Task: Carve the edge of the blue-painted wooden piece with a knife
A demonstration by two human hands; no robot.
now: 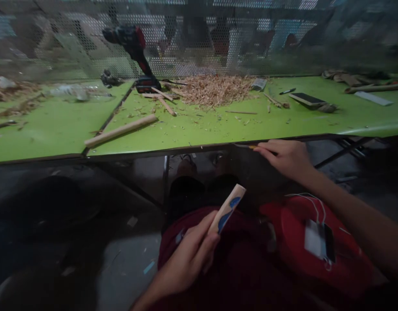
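At lower centre, the left hand point(191, 255) curls its fingers round a flat, blue-marked wooden stick point(227, 208); centre right, the right hand point(285, 157) pinches a slim, seemingly bladed tool point(251, 147).

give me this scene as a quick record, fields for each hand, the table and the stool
left hand: holds a pale wooden piece with blue markings
right hand: holds a thin tool near the table edge
green table: upright drill, heap of wood shavings, wooden rod
red stool: phone-like device on top
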